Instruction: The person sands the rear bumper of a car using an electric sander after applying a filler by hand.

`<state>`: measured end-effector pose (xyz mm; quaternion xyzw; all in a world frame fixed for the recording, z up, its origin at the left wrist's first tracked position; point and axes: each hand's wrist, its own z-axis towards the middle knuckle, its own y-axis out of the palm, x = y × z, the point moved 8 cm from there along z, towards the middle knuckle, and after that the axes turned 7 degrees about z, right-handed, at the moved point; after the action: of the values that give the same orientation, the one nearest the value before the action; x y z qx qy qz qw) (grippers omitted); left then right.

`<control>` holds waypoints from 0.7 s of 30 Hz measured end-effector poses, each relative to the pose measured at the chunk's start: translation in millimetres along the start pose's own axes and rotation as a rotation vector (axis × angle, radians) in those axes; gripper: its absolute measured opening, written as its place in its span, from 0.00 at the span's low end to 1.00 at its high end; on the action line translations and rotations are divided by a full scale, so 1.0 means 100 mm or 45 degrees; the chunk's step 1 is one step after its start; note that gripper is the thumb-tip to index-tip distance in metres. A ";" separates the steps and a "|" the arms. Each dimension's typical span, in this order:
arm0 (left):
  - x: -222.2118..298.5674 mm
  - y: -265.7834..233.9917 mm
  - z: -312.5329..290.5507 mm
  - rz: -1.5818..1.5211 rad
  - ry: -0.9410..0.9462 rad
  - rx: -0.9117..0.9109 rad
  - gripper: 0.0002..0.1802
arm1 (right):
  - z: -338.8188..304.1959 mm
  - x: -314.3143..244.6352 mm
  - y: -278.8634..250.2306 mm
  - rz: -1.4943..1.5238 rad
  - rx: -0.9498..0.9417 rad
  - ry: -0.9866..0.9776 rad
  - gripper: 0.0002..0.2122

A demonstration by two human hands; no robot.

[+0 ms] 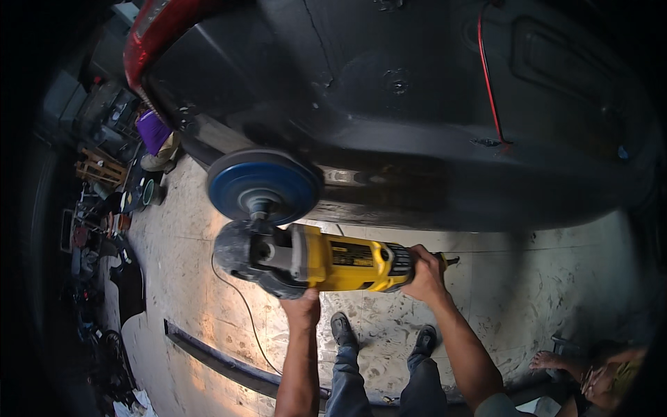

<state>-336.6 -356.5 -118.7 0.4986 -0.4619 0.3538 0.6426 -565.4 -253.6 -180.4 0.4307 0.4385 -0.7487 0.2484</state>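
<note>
A yellow and black polisher point(347, 258) lies crosswise in front of me, its head to the left. My left hand point(301, 308) is closed under the dark head; most of its fingers are hidden behind the tool. At the rear end, my right hand point(425, 275) wraps around the body. The round blue pad point(262, 186) stands at the far side of the head, looking smeared as if spinning. Its far edge is against or very close to the lower part of a dark vehicle panel point(410, 149); I cannot tell whether they touch.
A red edge point(149, 42) borders the panel at upper left, and a red wire point(488, 76) hangs over it. A cord point(243, 306) crosses the floor. Behind my feet lies a long dark bar point(215, 354). People are at far left point(156, 135) and lower right point(604, 375).
</note>
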 end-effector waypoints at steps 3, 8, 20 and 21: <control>0.15 -0.50 0.29 -0.008 0.080 -0.016 0.37 | 0.14 -0.21 0.32 -0.057 -0.070 0.045 0.25; 0.51 -0.60 0.66 0.034 0.135 -0.112 0.35 | 0.42 -0.57 0.44 -0.029 -0.121 0.096 0.24; 0.22 0.18 -0.15 0.054 -0.034 0.050 0.49 | -0.26 -0.04 -0.08 0.020 0.042 0.079 0.21; 0.19 0.27 -0.22 0.097 -0.051 0.049 0.48 | -0.29 -0.04 -0.16 0.053 0.079 0.062 0.20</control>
<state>-349.8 -329.0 -93.8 0.4999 -0.4864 0.3766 0.6096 -562.4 -220.4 -177.1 0.4653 0.4120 -0.7458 0.2399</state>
